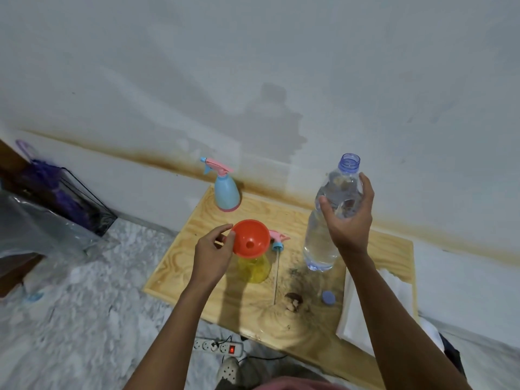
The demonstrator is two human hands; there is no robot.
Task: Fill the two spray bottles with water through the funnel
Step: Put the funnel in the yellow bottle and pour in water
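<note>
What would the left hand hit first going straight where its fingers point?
The orange funnel: the left hand pinches its rim. Past that, likely the detached spray head; depth unclear.

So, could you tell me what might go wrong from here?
1. The large water bottle is held by the right hand alone; a gush could overflow the funnel or tip the yellow spray bottle, steadied only by the left hand at the funnel's rim.
2. The power strip lies on the floor below the table edge, switch lit; spilled water might reach it.
</note>
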